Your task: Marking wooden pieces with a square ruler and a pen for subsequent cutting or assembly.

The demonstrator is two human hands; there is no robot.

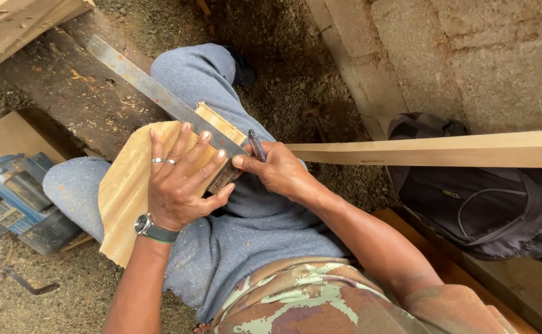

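Board (125,185), a pale curved-edged piece of wood, lies across our lap on the grey trousers (221,247), reaching from the left knee toward the middle of the thighs. Our left hand (181,179) rests flat on it with the fingers spread, two rings showing and a watch (149,227) on the wrist; the fingertips press down a steel ruler (159,96) that runs slantwise from the upper left across the board's top edge. Our right hand (277,167) is curled around a dark pen (257,145), its tip at the ruler's lower end, close to the left thumb; whether the tip actually touches the wood we cannot quite tell.

Just right of that hand a long pale plank (444,149) stretches level to the frame's edge. Beneath and behind it a dark bag (487,210) leans by the rough wall (499,62). On the left, beside our knee, a blue power tool (11,198) sits on the dirt floor (67,291), with a dark timber (67,86) beyond it.
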